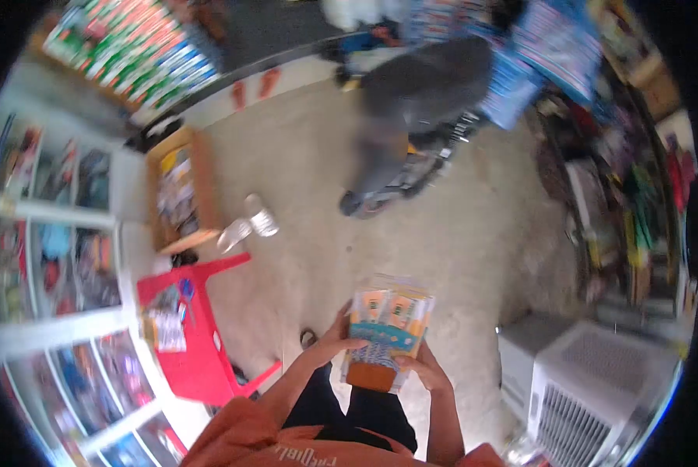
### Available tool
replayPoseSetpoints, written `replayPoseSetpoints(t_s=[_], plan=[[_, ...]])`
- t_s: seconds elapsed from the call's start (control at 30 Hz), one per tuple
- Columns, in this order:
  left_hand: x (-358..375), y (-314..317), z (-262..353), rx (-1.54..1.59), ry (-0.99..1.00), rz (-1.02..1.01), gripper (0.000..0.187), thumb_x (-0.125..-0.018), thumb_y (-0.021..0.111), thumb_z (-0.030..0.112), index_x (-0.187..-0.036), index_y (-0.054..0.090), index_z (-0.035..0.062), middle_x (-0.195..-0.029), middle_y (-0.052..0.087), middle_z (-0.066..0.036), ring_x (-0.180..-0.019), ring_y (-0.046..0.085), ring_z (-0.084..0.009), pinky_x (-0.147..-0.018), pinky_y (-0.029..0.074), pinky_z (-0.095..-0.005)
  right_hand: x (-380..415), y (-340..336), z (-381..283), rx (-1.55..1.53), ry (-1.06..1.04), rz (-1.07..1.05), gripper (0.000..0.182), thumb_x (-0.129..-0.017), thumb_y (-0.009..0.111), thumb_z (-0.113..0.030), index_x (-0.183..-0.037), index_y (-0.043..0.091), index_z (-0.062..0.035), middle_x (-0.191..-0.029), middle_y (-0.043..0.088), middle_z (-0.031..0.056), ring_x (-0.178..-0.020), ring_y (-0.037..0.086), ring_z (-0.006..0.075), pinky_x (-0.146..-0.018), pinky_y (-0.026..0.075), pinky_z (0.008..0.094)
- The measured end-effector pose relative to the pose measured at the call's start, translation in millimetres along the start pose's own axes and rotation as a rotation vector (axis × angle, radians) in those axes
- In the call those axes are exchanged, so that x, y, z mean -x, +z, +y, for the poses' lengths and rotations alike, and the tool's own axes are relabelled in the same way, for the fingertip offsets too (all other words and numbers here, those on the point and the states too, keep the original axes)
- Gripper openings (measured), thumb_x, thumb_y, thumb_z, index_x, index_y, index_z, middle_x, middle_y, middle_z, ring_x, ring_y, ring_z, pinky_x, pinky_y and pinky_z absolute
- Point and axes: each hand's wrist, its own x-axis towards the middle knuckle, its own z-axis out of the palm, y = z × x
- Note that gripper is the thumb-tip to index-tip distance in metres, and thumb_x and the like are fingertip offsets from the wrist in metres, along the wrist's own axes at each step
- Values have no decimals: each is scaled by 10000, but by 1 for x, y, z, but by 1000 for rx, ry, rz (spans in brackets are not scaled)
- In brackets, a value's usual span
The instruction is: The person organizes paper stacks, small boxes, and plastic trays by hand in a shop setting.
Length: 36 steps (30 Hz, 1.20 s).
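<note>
Above the floor (302, 179), printed packets (384, 335) between left fingers (354, 343) and right fingers (406, 361).

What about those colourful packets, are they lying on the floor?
No, the left grip and right grip hold the packets up above the floor.

A pale floor (302, 159) stretches from white-framed shelves (61, 323) and a red table (199, 372) to a boxy, grilled appliance (586, 377)
</note>
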Motion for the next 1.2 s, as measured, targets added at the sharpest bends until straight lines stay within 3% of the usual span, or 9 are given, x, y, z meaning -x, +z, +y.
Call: replayPoseSetpoints(t_s=[0.17, 0.37, 0.47, 0.7, 0.73, 1.03, 1.2], plan=[[13, -2, -5, 21, 145, 38, 1212, -777, 866, 194, -1597, -14, 50, -1547, 314, -244, -1451, 324, -312, -1201, 245, -442, -9, 10, -9, 47, 2, -3, 890, -776, 811, -138, -1513, 322, -33, -1439, 504, 111, -1344, 482, 253, -1137, 364, 403], [70, -35, -5, 224, 222, 211, 1178, -781, 866, 179, -1590, 26, 16, -1527, 372, -232, -1436, 359, -314, -1191, 269, -443, -37, 58, -1, 215, 61, -74, 858, -767, 821, -142, -1489, 369, -32, -1353, 570, 113, -1295, 523, 244, -1115, 388, 391], [96, -62, -22, 291, 303, 276, 1174, -775, 871, 174, -1586, 39, 3, -1527, 374, -221, -1423, 377, -302, -1185, 279, -443, -52, 91, 5, 364, 157, -105, 888, -755, 834, -145, -1498, 358, -47, -1382, 542, 118, -1279, 533, 250, -1104, 402, 391], [166, -107, -65, 484, 459, 438, 1076, -782, 846, 95, -1579, 128, 15, -1498, 434, -171, -1388, 427, -269, -1167, 328, -417, -72, 187, 28, 442, 146, -284, 1201, -732, 848, -134, -1562, -20, -161, -1465, 429, 222, -1367, 447, 351, -1111, 401, 492], [171, -114, -66, 500, 482, 458, 1064, -782, 841, 82, -1578, 138, 22, -1493, 445, -163, -1382, 436, -267, -1164, 334, -413, -76, 196, 30, 474, 153, -290, 1194, -733, 847, -133, -1563, -11, -163, -1472, 421, 222, -1373, 440, 352, -1114, 397, 494], [187, -171, -19, 601, 458, 528, 1047, -794, 819, 65, -1576, 124, 33, -1492, 442, -156, -1386, 435, -269, -1177, 322, -419, -144, 269, 20, 527, 261, -383, 1121, -749, 808, -107, -1584, 61, -155, -1505, 378, 201, -1396, 407, 345, -1133, 370, 476], [164, -228, 58, 584, 410, 575, 1079, -786, 834, 110, -1582, 108, 42, -1519, 399, -151, -1421, 380, -269, -1193, 282, -429, -241, 312, -11, 547, 267, -472, 1123, -759, 829, -134, -1579, 63, -108, -1508, 364, 199, -1404, 388, 339, -1135, 366, 460]])
